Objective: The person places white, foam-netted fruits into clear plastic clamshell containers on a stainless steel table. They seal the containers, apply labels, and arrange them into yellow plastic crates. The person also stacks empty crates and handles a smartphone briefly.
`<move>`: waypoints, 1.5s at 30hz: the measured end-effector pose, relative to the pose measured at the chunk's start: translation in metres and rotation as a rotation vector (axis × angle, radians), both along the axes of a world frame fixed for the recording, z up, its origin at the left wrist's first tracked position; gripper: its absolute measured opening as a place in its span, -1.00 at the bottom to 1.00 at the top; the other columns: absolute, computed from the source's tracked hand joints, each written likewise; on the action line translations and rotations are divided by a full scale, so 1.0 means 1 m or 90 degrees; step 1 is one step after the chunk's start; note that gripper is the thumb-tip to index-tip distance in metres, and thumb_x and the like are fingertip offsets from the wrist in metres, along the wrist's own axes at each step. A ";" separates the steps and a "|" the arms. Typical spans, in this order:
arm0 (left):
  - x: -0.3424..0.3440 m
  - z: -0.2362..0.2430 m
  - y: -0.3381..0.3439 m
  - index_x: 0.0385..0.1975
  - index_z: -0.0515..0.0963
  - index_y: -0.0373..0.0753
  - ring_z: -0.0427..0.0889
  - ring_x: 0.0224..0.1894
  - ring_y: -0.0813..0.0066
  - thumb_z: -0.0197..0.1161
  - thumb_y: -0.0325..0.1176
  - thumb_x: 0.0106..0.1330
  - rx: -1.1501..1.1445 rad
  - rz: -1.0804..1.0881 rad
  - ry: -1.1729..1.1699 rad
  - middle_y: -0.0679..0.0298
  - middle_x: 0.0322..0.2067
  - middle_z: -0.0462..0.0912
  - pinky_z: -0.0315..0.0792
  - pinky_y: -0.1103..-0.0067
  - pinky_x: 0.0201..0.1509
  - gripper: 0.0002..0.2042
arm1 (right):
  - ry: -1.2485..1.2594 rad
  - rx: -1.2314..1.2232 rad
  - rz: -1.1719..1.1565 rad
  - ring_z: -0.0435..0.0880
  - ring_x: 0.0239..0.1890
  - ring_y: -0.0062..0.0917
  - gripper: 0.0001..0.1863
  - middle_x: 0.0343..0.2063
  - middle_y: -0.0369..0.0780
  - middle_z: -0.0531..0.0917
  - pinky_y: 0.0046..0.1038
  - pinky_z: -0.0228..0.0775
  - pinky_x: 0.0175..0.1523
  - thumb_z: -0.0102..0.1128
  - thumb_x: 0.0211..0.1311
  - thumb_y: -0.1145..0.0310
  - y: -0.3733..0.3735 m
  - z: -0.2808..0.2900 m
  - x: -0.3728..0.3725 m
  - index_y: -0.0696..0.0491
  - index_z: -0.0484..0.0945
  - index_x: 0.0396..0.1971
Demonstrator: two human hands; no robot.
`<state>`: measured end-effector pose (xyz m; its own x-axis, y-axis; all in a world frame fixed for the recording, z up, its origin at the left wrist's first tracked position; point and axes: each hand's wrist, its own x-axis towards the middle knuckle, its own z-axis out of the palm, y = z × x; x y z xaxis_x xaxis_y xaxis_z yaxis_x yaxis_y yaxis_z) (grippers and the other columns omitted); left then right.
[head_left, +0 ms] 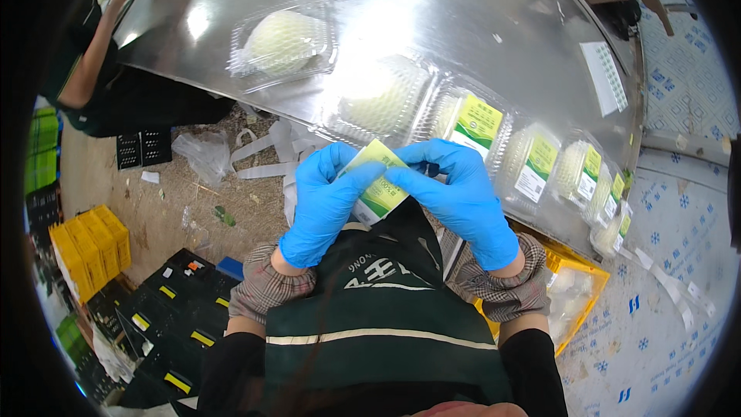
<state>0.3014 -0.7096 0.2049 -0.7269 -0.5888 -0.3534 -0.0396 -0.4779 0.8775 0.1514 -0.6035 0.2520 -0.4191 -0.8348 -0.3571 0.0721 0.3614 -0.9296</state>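
My left hand [323, 199], in a blue glove, pinches a yellow-green and white label [384, 197] in front of my apron. On the label's upper right edge the fingers of my right hand [459, 197], gloved the same, are closed too. Just beyond my hands stands a clear plastic box [382, 100] with a pale, foam-netted round item inside and no label that I can see. To its right a similar box [472, 120] bears a yellow-green label. Farther left, another unlabelled clear box [279, 40] holds a pale netted item.
Several labelled boxes [532, 162] line the right edge of the metal table [494, 0]. A white sticker sheet [604, 77] lies farther back. Below right is a yellow crate [575, 293]; black crates [174, 324] stand lower left. A co-worker's arm [93, 54] reaches in at far left.
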 end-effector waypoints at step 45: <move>0.134 -0.033 -0.078 -0.24 0.59 -0.39 0.59 -0.16 0.53 0.33 -0.53 0.05 -0.153 0.159 -0.041 0.17 -0.16 0.61 0.45 0.61 -0.10 -0.75 | 0.370 0.017 0.000 0.55 -0.48 -0.55 -0.59 -0.48 -0.16 0.62 -0.51 0.38 -0.35 0.38 -0.01 0.25 -0.207 -0.049 0.006 0.22 0.52 -0.25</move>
